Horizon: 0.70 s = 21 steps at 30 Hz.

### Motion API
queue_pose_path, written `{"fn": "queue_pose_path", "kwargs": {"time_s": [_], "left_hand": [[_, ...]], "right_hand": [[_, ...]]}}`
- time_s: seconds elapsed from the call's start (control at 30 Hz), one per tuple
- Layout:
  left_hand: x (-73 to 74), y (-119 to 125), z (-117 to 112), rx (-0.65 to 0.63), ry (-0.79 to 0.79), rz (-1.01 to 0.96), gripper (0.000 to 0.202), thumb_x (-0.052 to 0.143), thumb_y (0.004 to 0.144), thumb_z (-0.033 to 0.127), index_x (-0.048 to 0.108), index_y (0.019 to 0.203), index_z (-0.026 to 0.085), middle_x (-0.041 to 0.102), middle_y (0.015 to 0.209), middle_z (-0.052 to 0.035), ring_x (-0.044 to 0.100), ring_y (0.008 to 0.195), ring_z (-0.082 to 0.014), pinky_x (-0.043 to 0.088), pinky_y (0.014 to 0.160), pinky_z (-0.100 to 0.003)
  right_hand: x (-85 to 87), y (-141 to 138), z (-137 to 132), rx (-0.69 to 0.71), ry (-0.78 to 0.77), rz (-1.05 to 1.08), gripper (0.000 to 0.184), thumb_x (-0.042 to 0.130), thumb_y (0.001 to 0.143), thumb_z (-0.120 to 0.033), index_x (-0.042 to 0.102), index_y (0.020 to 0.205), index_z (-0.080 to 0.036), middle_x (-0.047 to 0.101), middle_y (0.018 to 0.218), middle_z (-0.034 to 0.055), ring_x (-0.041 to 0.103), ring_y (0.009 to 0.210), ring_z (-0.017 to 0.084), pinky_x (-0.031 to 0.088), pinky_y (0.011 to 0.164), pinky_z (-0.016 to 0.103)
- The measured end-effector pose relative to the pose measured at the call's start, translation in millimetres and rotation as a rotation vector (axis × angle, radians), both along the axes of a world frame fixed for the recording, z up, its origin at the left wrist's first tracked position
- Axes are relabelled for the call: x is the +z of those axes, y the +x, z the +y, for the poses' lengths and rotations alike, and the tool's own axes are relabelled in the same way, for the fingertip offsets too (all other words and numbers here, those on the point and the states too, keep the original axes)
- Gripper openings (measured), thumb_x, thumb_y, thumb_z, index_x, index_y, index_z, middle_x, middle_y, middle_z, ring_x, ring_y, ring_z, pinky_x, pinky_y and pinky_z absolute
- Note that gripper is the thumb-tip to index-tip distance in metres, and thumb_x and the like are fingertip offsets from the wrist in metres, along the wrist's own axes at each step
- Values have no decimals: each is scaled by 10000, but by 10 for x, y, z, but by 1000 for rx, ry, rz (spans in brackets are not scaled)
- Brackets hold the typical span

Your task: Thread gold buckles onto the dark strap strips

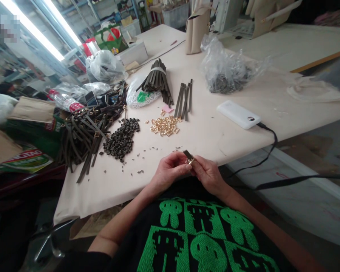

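My left hand (171, 168) and my right hand (208, 173) meet at the table's front edge, both closed. Between their fingertips is a dark strap (187, 154), its short end pointing up, with a small gold buckle (191, 161) on it. Fingers cover much of the strap. Beyond my hands lies a pile of gold buckles (164, 125). To its left is a heap of small dark loops (121, 139). Several loose dark straps (183, 100) lie behind the buckles, beside a tied strap bundle (158, 77).
Assembled straps (83, 134) pile at the left edge, near a plastic bottle (65, 101). A white power bank (238, 114) with a black cable (273, 141) lies right. Behind are a clear plastic bag (228, 71) and a beige bag (197, 32). Dark scraps dot the tabletop (102, 192).
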<state>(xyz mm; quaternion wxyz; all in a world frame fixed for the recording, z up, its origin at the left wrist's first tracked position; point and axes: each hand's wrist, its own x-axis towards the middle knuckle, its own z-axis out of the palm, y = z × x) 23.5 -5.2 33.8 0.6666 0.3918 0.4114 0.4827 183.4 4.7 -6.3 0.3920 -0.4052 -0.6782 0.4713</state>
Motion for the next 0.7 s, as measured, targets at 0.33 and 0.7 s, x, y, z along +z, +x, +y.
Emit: {"fn": "queue_pose_path", "kwargs": {"time_s": [0.33, 0.7], "left_hand": [[-114, -96, -54, -27, -36, 36, 210, 813, 715, 332, 732, 817, 167, 670, 639, -22, 593, 574, -109, 484, 604, -237], [-58, -148, -57, -128, -95, 135, 287, 792, 720, 402, 653, 683, 153, 671, 624, -36, 572, 504, -89, 454, 528, -208]], "right_hand": [[4, 6, 2, 231, -294, 186, 520, 395, 960, -640, 578, 760, -196, 485, 572, -30, 363, 437, 100, 277, 414, 235], [-29, 90, -5, 389, -212, 141, 456, 379, 1017, -508, 533, 714, -204, 470, 566, -40, 378, 488, 112, 298, 485, 253]]}}
